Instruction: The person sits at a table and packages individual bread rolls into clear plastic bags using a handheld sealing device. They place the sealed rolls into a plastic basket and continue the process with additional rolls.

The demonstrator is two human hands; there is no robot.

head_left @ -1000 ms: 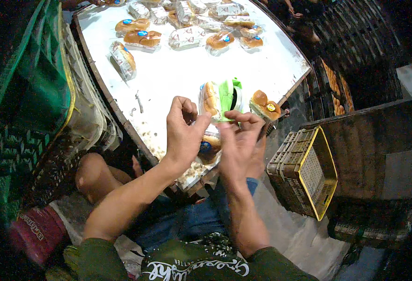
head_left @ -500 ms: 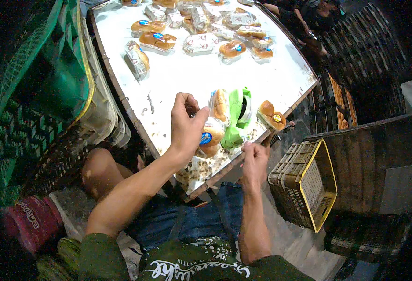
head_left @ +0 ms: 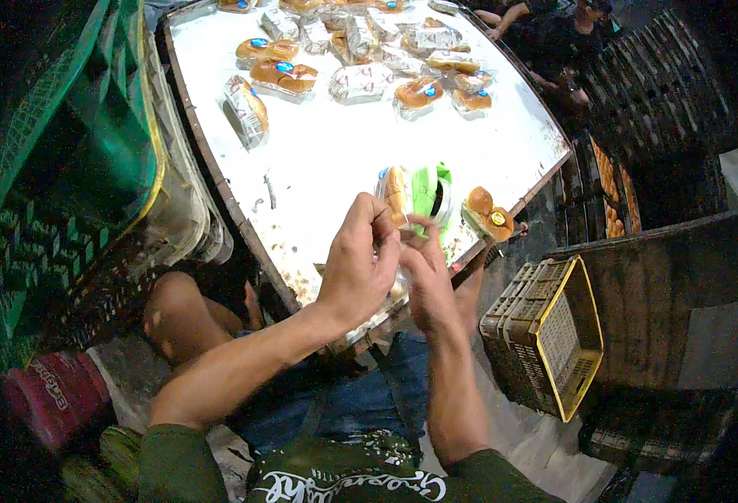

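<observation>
Over the near corner of the white-topped table (head_left: pixel 327 159), my left hand (head_left: pixel 356 264) and my right hand (head_left: pixel 430 272) meet. The left fingers are curled in a pinch, and whatever they hold is hidden. My right fingers are closed and slightly blurred, their contents too small to make out. A bit of clear plastic wrap (head_left: pixel 398 287) shows between the hands; the rest of that bundle is covered. Just beyond stands a wrapped bread roll (head_left: pixel 396 193), beside a green tape dispenser (head_left: pixel 427 189). To its right lies another wrapped bun (head_left: pixel 488 215) near the table edge.
Several wrapped breads (head_left: pixel 360 82) crowd the table's far side. Green and yellow-rimmed crates (head_left: pixel 126 168) rise at the left. A yellow-rimmed crate (head_left: pixel 545 335) lies on the floor at right. Another person (head_left: pixel 545 33) is at the far right, near dark racks (head_left: pixel 662 92).
My right hand has moved left, away from the tape dispenser's near end, to meet my left hand. The left hand has shifted right and nearer, covering the blue-stickered bread there.
</observation>
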